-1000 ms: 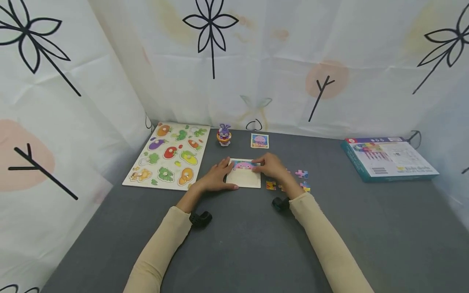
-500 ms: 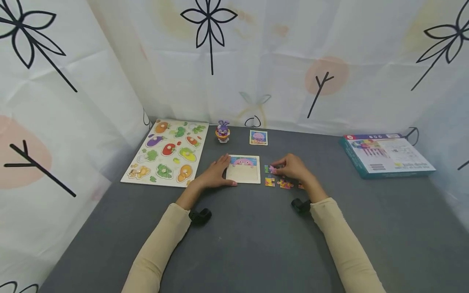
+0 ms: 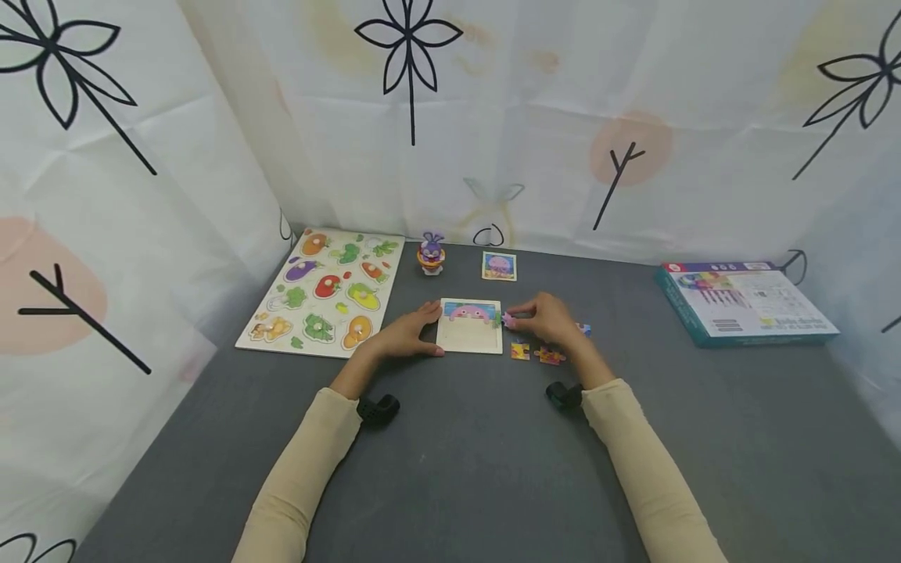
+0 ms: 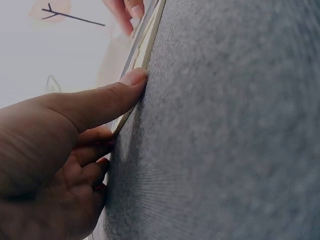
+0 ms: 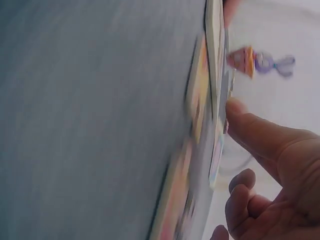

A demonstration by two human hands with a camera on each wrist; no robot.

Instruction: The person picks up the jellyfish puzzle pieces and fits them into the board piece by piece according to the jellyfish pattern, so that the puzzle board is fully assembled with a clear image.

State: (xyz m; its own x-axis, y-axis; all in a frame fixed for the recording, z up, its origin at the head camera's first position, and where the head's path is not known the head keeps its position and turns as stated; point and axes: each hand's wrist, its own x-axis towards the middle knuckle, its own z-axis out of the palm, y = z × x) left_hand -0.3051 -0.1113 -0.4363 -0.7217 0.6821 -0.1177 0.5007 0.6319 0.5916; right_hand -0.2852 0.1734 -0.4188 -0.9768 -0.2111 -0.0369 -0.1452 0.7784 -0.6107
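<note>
A small wooden puzzle tray lies flat on the table, its top row filled with a pink-and-blue picture and the lower part bare wood. My left hand rests against its left side, thumb on the near edge. Just off the tray's right side, my right hand pinches a jigsaw piece between thumb and fingers. Below that hand lie a yellow jigsaw piece and orange-red jigsaw pieces. A blue jigsaw piece shows partly behind the right hand.
A vegetable picture board lies at the left. Behind the tray stand a purple rabbit figure and a small picture card. A flat box lies at the far right. White printed cloth hangs behind the table.
My right hand went from the tray to the loose pieces at its right, picked up a jigsaw piece and came back toward the tray's right edge. My left hand stays at the tray's left side.
</note>
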